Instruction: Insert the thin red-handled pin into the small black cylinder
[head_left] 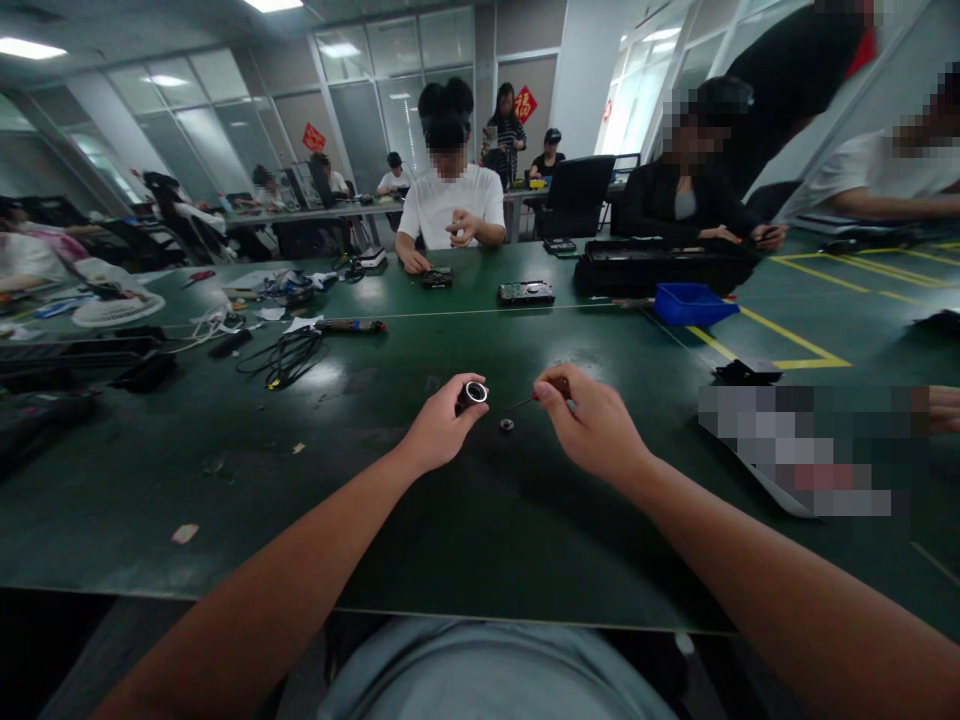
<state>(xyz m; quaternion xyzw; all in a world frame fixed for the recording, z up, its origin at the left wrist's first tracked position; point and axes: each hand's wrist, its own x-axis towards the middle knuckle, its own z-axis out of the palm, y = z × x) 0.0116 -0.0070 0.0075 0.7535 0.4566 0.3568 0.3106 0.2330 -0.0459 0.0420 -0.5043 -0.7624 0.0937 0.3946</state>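
Between the fingers and thumb of my left hand (442, 425) is a small black cylinder with a silver ring (475, 393), its round open end facing up toward me. My right hand (592, 420) pinches a screwdriver (521, 403) by its handle, most of which the fingers hide. The thin shaft points left and down. Just below the tip, a small round dark part (507, 425) lies on the green table (480, 540). The tip seems close to this part, but I cannot tell whether they touch.
Opposite sits a person in white (450, 205) with small parts. Hard drive (526, 292), blue bin (694, 303), and long black case (660, 268) stand farther back. Black cables (289, 355) and a pen-like tool (351, 326) lie left; a blurred pale object (780, 450) lies right.
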